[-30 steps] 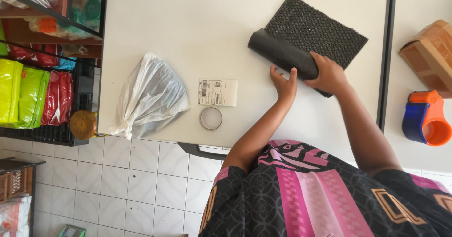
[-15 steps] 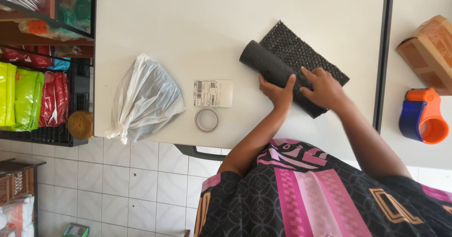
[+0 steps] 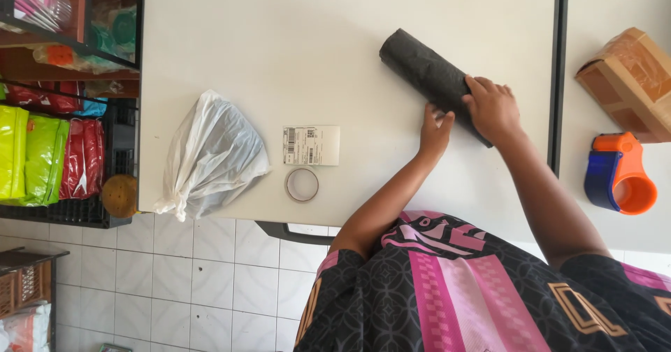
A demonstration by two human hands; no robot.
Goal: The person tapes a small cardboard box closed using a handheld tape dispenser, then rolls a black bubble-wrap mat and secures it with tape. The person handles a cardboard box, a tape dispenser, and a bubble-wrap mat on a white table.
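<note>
Head view, looking straight down on a white table point(image 3: 279, 51). Dark roll point(image 3: 430, 76) of mat material lies on the table right of centre, fully rolled, long axis running diagonally from far-left to near-right. Both hands are at its near-right end. Right hand point(image 3: 493, 107) sits on top of the roll, fingers curled over it, palm pressing down. Left hand point(image 3: 435, 130) is just beside it on the near side, fingers up against the roll's side; can't tell if it actually grips or only touches. Near the table's front edge: white paper label point(image 3: 312, 146) lying flat, and a ring of clear tape point(image 3: 301, 184) just nearer than it, the two close but apart. Left of those, a knotted white plastic bag point(image 3: 210, 156) slumps at the table's near-left corner, its tied end hanging past the edge. All three sit well apart from the roll. Dark strip divides this table from a second surface on the right, where an orange-and-blue tape dispenser point(image 3: 618, 174) sits, with a brown cardboard box point(image 3: 629, 79) farther back. Far left: black wire rack point(image 3: 70, 149) holding green and red packets. White tile floor point(image 3: 210, 282) shows below the table edge.
</note>
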